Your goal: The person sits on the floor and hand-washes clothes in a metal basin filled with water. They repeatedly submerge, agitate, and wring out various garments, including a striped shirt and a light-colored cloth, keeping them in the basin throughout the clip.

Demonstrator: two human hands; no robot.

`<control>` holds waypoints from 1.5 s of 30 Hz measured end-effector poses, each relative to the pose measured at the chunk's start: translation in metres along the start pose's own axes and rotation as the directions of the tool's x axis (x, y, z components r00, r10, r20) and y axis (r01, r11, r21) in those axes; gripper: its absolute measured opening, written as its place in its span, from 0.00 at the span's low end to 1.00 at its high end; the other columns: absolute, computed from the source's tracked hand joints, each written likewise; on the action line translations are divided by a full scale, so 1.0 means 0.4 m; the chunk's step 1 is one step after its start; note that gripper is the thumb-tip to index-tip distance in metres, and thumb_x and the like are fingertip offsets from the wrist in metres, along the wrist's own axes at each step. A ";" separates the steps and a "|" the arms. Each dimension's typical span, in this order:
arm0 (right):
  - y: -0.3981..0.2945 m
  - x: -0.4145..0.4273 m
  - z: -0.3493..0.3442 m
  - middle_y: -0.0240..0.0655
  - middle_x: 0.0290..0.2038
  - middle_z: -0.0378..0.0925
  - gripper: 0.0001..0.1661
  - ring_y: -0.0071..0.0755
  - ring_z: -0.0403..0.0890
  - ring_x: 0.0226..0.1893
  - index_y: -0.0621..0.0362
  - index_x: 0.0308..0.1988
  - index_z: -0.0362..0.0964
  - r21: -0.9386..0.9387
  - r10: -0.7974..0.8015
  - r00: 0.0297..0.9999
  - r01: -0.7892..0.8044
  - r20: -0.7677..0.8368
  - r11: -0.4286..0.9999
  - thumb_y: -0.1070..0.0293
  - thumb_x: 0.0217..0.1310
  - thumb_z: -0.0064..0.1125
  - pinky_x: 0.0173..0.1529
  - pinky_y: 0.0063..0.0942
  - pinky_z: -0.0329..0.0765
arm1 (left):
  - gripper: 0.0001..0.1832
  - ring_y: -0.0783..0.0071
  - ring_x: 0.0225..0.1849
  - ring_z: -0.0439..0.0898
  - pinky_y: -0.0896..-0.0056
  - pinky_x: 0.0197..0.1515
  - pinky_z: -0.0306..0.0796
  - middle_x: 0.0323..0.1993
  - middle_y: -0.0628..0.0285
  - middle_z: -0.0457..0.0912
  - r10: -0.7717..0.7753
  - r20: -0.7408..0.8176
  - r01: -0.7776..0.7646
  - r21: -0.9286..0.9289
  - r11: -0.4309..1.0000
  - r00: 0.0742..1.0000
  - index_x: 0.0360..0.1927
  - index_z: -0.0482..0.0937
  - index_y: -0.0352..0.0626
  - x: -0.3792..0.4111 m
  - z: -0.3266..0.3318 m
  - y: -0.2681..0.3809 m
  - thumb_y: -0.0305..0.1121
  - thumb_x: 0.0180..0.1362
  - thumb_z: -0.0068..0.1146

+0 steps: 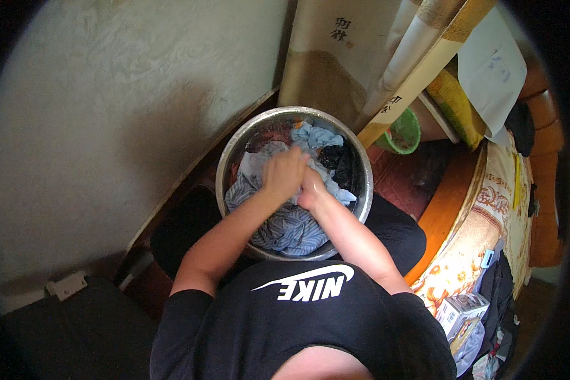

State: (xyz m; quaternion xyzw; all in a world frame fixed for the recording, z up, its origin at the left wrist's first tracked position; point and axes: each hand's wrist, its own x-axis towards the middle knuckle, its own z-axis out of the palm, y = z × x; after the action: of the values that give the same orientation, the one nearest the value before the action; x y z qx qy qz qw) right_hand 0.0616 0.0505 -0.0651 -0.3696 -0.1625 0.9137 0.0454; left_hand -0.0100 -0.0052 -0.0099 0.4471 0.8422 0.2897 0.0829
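Observation:
A round metal basin (225,156) of wet clothes stands before me, between my knees. Over its middle my left hand (281,173), blurred, and my right hand (312,187) come together, with pale wet cloth (259,161) bunched around them. What the fingers grip is mostly hidden. A blue-and-grey striped garment (294,232) lies on the near side of the basin. Light blue cloth (316,136) rests at the far side, black cloth (342,164) at the right, and some reddish cloth (278,133) shows at the far left.
A plain wall (99,95) runs along the left. Beyond the basin hangs a beige curtain (332,71) with dark writing. A green plastic bucket (403,133) stands on the red floor at the right. Further right, a bed (475,228) with a patterned cover bears a box (460,311) and dark clothing.

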 end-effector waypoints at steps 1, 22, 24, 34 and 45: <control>-0.006 -0.012 0.029 0.36 0.41 0.71 0.18 0.34 0.71 0.42 0.58 0.42 0.67 -0.121 -0.011 0.984 -0.011 -0.178 0.993 0.58 0.58 0.43 0.47 0.32 0.66 | 0.15 0.48 0.32 0.74 0.51 0.33 0.65 0.29 0.45 0.75 0.012 -0.059 -0.012 0.009 1.000 0.998 0.31 0.70 0.40 0.010 0.005 -0.027 0.43 0.53 0.45; -0.213 -0.120 0.086 0.34 0.18 0.67 0.17 0.22 0.65 0.23 0.65 0.24 0.69 -0.843 -0.285 0.819 0.535 0.498 0.063 0.60 0.50 0.57 0.29 0.23 0.64 | 0.16 0.66 0.28 0.76 0.67 0.30 0.67 0.24 0.54 0.77 -0.227 -0.014 0.212 -0.301 0.930 0.974 0.32 0.72 0.37 0.040 -0.152 -0.130 0.42 0.56 0.45; -0.202 -0.100 0.059 0.38 0.17 0.65 0.18 0.22 0.63 0.22 0.65 0.24 0.68 -0.882 -0.290 0.843 0.470 0.453 -0.012 0.59 0.51 0.55 0.28 0.24 0.64 | 0.16 0.60 0.27 0.78 0.63 0.29 0.69 0.24 0.50 0.77 -0.170 -0.011 0.170 -0.019 0.985 0.985 0.31 0.70 0.38 0.039 -0.121 -0.128 0.43 0.56 0.45; -0.012 0.043 -0.077 0.49 0.26 0.75 0.13 0.51 0.76 0.30 0.60 0.35 0.66 -0.824 -0.418 0.870 -0.023 0.263 -0.566 0.63 0.51 0.47 0.34 0.43 0.72 | 0.05 0.64 0.21 0.79 0.66 0.18 0.70 0.22 0.55 0.77 0.050 0.203 -0.142 0.471 0.871 0.978 0.29 0.66 0.44 -0.058 0.132 -0.137 0.32 0.49 0.44; -0.070 -0.011 -0.049 0.26 0.17 0.65 0.20 0.26 0.67 0.19 0.52 0.25 0.67 -0.355 -0.246 0.969 0.222 -0.025 0.908 0.48 0.58 0.44 0.25 0.26 0.66 | 0.12 0.45 0.25 0.75 0.49 0.28 0.68 0.21 0.46 0.75 -0.120 0.069 0.126 -0.098 0.987 0.990 0.33 0.69 0.43 -0.019 0.025 -0.008 0.40 0.52 0.45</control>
State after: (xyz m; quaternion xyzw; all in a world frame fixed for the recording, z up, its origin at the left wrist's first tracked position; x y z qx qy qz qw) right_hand 0.0772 0.0812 -0.0664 -0.3808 -0.3635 0.8450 0.0939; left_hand -0.0038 -0.0087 -0.0207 0.3983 0.8492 0.3125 0.1500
